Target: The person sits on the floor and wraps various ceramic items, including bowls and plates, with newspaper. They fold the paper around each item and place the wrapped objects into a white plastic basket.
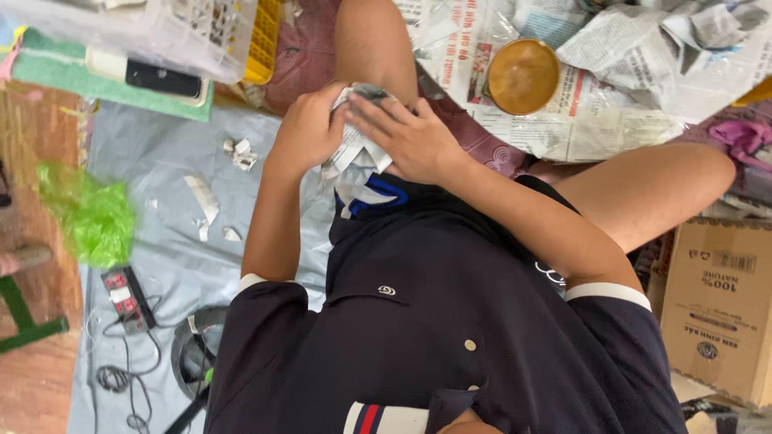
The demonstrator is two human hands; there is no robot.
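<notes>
My left hand (304, 128) and my right hand (412, 138) meet in front of my lap, both closed around a small object wrapped in newspaper (354, 149). A grey bit of the object shows at the top between my fingers. The wrapped bundle rests against my left knee (370, 44), just above the hem of my dark shirt (450, 321). What is inside the paper is hidden.
A round brown bowl (523, 76) sits on spread newspapers (611, 120) at the upper right. A cardboard box (720, 305) stands at the right. On the left lie a grey sheet (161, 169) with paper scraps (241, 153), a green plastic bag (88, 213), a power strip (129, 299), a phone (163, 79) and plastic baskets (261, 40).
</notes>
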